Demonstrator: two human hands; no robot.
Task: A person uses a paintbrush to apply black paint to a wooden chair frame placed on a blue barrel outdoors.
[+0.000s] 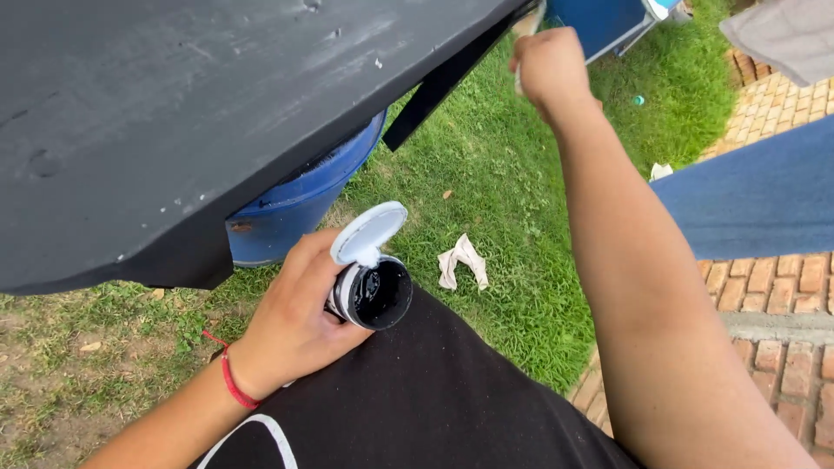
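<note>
Black paint fills the open jar (pixel 375 293), held in the left hand's (pixel 294 323) grip over the lap; the right hand (pixel 549 68) is fisted around something hidden at the board's (pixel 174 122) far edge.

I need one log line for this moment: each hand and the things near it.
left hand: holds open jar of black paint, lid flipped up | right hand: raised at edge of black board | below: blue barrel, grass
</note>
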